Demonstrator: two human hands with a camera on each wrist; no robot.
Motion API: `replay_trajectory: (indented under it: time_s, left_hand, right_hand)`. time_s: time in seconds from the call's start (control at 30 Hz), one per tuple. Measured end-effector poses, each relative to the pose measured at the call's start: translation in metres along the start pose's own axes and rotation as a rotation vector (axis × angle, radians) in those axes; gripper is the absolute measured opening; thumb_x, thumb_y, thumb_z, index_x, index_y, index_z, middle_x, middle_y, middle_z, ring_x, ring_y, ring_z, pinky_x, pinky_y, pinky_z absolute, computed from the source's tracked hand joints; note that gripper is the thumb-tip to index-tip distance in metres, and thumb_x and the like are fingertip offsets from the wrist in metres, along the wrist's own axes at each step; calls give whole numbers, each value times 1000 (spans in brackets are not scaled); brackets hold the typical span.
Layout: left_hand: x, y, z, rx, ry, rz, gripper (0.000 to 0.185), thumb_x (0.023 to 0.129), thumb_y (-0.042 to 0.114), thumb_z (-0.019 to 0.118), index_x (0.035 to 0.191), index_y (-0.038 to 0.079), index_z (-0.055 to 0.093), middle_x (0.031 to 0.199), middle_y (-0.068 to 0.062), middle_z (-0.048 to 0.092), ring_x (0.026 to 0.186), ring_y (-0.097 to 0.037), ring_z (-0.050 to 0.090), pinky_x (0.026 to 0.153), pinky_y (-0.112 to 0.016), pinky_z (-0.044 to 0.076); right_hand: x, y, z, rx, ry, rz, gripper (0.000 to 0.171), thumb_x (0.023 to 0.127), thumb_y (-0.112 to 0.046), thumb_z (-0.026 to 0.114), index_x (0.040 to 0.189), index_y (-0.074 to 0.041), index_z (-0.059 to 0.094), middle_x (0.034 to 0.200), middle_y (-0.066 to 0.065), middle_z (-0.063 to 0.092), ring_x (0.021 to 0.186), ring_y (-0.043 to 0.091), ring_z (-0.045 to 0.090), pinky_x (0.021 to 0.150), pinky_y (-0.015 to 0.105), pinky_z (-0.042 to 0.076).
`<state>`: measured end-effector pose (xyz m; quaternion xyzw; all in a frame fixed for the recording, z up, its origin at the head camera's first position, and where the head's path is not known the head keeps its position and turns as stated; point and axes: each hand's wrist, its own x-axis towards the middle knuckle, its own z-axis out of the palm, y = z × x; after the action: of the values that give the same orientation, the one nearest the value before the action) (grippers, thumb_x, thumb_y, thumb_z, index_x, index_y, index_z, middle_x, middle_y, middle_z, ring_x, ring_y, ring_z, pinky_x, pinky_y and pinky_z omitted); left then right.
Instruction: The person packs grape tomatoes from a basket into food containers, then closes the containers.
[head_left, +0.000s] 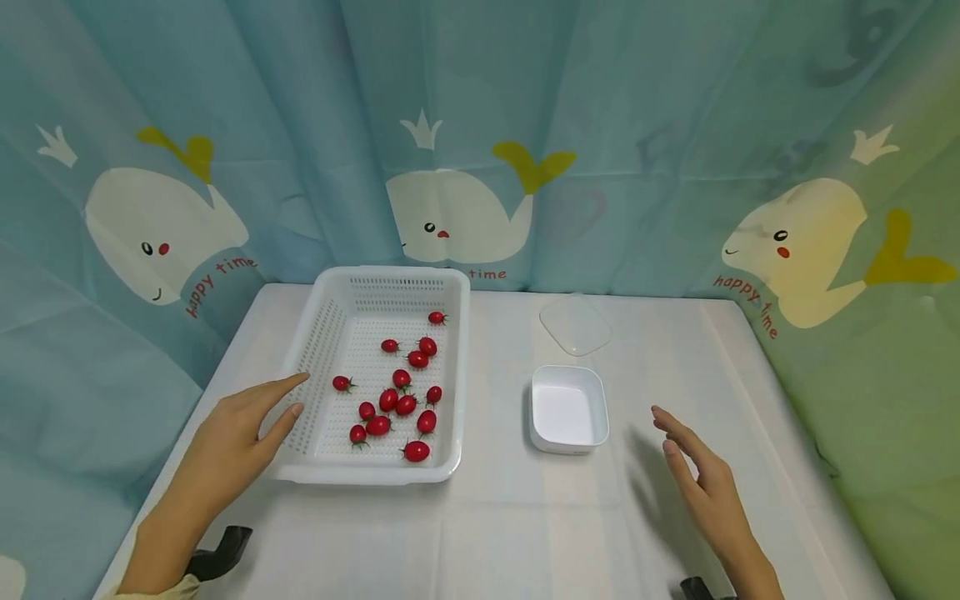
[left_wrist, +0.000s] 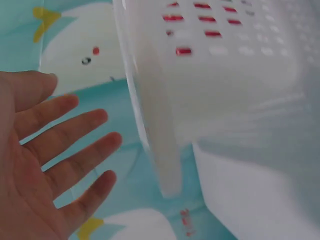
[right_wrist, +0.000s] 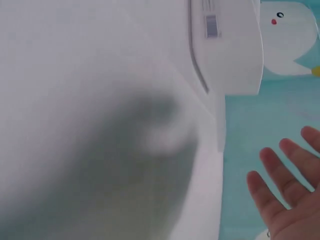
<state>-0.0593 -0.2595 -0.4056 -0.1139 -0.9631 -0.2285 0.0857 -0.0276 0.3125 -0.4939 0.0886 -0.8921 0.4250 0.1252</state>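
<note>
- While my left hand (head_left: pixel 232 429) hovers at the near left corner of the white perforated basket (head_left: pixel 322 333), its fingers (left_wrist: pixel 75 135) are stretched out and released, grasping nothing; from the head view I cannot tell whether the fingertips touch the basket's rim.
- Inside the basket lie red cherry tomatoes (head_left: pixel 397 392), scattered loose over its floor, most toward the near half.
- My right hand (head_left: pixel 705 479) floats above the worktop (head_left: pixel 510 525) on the right, its fingers (right_wrist: pixel 285 180) straight and released, holding nothing.
- Left of that hand, apart from it, sits a small white square container (head_left: pixel 568 410), open on top.
- Just beyond the container, farther from me, a clear lid (head_left: pixel 576 325) lies flat on the worktop.
- Behind everything hangs a blue whale curtain (head_left: pixel 480 150).
</note>
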Motion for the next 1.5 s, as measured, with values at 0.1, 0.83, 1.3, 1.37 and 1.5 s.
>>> replay_trajectory:
  time_s: [0.1,0.83,1.3,1.37,1.5]
  left_hand:
    - [7,5,2,0,-74,-18,47,103,30,66,146,12,61,139,-22,67,127,-49,62,100,-70,49]
    - [59,6,16,-212,-346,82,42,100,25,71,140,13,65,133,-12,72,114,-33,70,99,-60,56]
    - [103,-5,25,-291,-411,120,38,96,16,75,134,12,69,131,-10,72,113,-28,68,99,-54,56]
    - [109,-7,27,-297,-412,113,38,95,15,76,133,11,69,131,-11,72,113,-29,68,99,-54,55]
    - [119,-10,32,-297,-415,102,38,94,15,77,131,8,70,129,-13,72,112,-31,67,100,-56,54]
  right_hand:
    - [1,-2,4,25,-30,57,46,110,-8,48,154,-20,51,143,-20,61,131,-5,58,103,4,40]
    - [23,-8,36,485,-202,251,52,113,-19,45,157,7,31,159,31,38,130,-2,59,102,24,55]
    - [41,-14,44,460,-213,487,61,109,-33,56,155,2,37,158,24,44,114,-12,60,97,21,57]
    - [43,-14,45,447,-212,513,62,108,-34,57,155,0,38,159,23,44,113,-13,59,96,20,57]
    - [47,-16,47,432,-219,544,62,108,-34,58,156,0,39,159,22,45,113,-11,59,97,22,57]
